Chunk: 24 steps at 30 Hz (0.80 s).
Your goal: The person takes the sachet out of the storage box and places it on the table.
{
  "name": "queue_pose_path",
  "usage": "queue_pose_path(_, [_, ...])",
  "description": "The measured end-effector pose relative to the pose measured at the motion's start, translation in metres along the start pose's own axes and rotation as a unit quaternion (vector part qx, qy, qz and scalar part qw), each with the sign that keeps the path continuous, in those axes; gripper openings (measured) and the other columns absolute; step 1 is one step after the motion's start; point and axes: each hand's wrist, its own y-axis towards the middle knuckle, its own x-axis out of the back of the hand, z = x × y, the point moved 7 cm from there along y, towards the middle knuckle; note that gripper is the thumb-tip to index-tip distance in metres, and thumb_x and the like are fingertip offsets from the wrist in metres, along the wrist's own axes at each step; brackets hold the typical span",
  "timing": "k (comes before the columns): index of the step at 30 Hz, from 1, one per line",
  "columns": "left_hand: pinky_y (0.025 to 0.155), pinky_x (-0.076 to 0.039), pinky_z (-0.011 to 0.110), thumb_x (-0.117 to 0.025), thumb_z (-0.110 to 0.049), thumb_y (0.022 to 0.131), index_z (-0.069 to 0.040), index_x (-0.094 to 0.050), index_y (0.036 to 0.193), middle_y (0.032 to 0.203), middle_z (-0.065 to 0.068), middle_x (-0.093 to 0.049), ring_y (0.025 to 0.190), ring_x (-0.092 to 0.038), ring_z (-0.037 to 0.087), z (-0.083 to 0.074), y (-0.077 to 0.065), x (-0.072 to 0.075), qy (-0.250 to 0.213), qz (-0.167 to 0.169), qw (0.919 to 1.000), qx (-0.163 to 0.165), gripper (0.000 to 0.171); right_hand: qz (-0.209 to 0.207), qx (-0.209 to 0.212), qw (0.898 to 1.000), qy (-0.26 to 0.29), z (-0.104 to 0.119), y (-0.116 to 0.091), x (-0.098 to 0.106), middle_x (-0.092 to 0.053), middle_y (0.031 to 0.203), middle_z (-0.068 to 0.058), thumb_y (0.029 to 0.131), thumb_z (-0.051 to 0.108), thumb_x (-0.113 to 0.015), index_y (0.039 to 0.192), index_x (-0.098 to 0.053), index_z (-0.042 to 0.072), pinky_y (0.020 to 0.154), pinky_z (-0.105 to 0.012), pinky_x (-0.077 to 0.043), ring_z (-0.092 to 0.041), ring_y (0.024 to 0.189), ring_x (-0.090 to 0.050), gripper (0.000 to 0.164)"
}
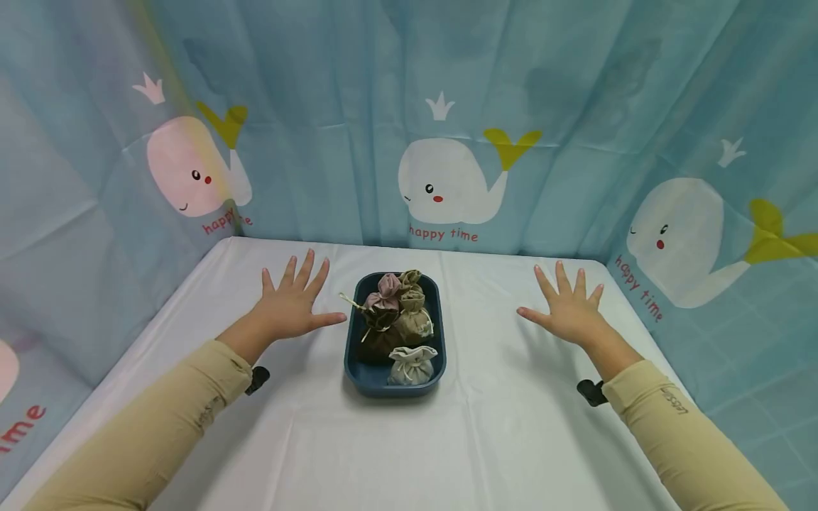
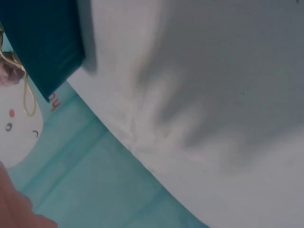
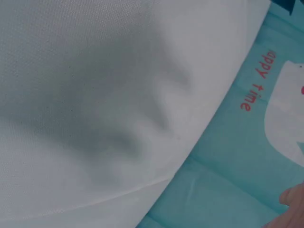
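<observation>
A dark blue tray point(image 1: 363, 380) stands in the middle of the table, filled with several small drawstring pouches. Among them are a pale grey pouch point(image 1: 412, 367) at the near end, a pink pouch point(image 1: 383, 292) at the far end, an olive pouch point(image 1: 415, 325) on the right and a dark brown pouch point(image 1: 378, 346) on the left. My left hand point(image 1: 289, 305) hovers left of the tray, fingers spread, thumb pointing at its rim. Well to the right, my right hand point(image 1: 569, 312) is likewise spread above the cloth. Both hold nothing.
White cloth covers the table point(image 1: 409, 454). A blue curtain point(image 1: 358, 177) with printed whales surrounds its back and sides. Each wrist carries a small black device, such as the one point(image 1: 258, 380) on the left. In the left wrist view, the tray's wall point(image 2: 42, 42) appears at upper left.
</observation>
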Motion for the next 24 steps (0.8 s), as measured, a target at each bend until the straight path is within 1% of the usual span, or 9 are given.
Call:
queue_pose_path(4, [0.09,0.021,0.067,-0.035,-0.082,0.073,-0.019,0.009,0.147,0.149,0.011,0.023,0.134,0.017,0.041,-0.009,-0.002,-0.004,-0.004,-0.005,0.9999,-0.014,0.106,0.0,0.002,1.0,0.001,0.002,-0.001,0.0,0.016,0.148,-0.024,0.077,0.08,-0.031,0.147,0.009,0.023,0.084,-0.073,0.018,-0.052,0.124,0.027,0.099])
queue_pose_path(7, [0.091,0.019,0.068,-0.035,-0.082,0.073,-0.019,0.009,0.147,0.149,0.01,0.023,0.134,0.017,0.04,-0.016,-0.005,-0.008,-0.007,-0.004,0.9997,-0.023,0.107,0.003,0.003,1.0,0.002,0.003,-0.002,0.0,0.016,0.148,-0.024,0.076,0.08,-0.032,0.148,0.007,0.021,0.084,-0.073,0.018,-0.052,0.124,0.027,0.1])
queue_pose_path(12, [0.093,0.014,0.07,-0.031,-0.087,0.067,-0.017,0.01,0.147,0.149,0.009,0.024,0.135,0.016,0.039,-0.026,-0.011,-0.011,-0.015,-0.003,0.9993,-0.034,0.114,0.007,0.002,1.0,0.004,0.004,-0.003,-0.001,0.015,0.148,-0.024,0.076,0.08,-0.032,0.148,0.004,0.02,0.085,-0.073,0.018,-0.053,0.125,0.025,0.101])
queue_pose_path(19, [0.093,0.012,0.07,-0.044,-0.08,0.071,-0.015,0.009,0.147,0.151,0.011,0.018,0.136,0.011,0.039,-0.04,-0.019,-0.016,-0.019,-0.002,0.9986,-0.049,0.113,0.005,0.001,1.0,-0.005,0.003,-0.003,0.0,0.015,0.148,-0.024,0.076,0.081,-0.03,0.148,0.006,0.021,0.085,-0.073,0.017,-0.053,0.125,0.024,0.1])
queue_pose_path(24, [0.095,0.008,0.071,-0.043,-0.081,0.07,-0.014,0.004,0.148,0.152,0.009,0.017,0.137,0.007,0.038,-0.051,-0.024,-0.026,-0.027,0.003,0.9974,-0.066,0.113,0.008,0.0,1.0,-0.002,0.002,-0.004,-0.001,0.015,0.149,-0.024,0.075,0.081,-0.03,0.148,0.006,0.021,0.085,-0.074,0.017,-0.053,0.125,0.025,0.101])
